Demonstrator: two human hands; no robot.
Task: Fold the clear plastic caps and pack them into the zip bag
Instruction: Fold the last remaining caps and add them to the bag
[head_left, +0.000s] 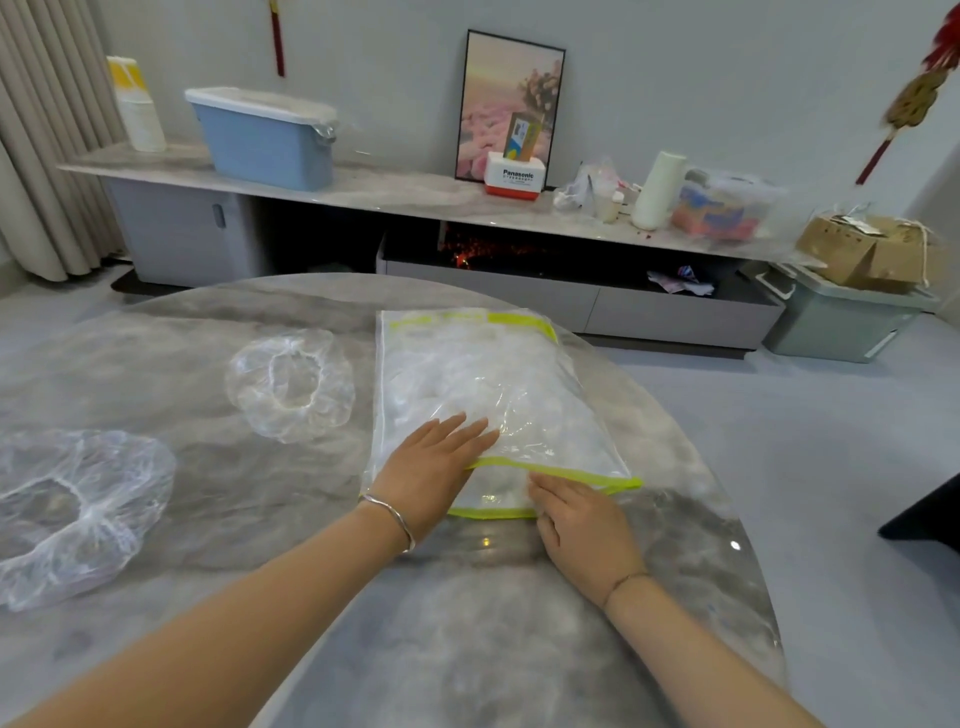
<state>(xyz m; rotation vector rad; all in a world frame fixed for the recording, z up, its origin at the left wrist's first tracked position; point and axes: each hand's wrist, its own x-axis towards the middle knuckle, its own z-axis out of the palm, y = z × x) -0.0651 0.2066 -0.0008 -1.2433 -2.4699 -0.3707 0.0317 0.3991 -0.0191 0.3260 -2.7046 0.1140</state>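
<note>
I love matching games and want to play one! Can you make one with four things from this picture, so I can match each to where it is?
Things:
1. zip bag
2. clear plastic cap nearer the bag
3. blue storage box
4. framed picture

Places:
A. leaning against the wall
B. on the table, left of the bag, with no hand on it
C. under the left hand and right hand
D. on the sideboard, under a white lid

Pairs: 1-C, 2-B, 3-D, 4-A
</note>
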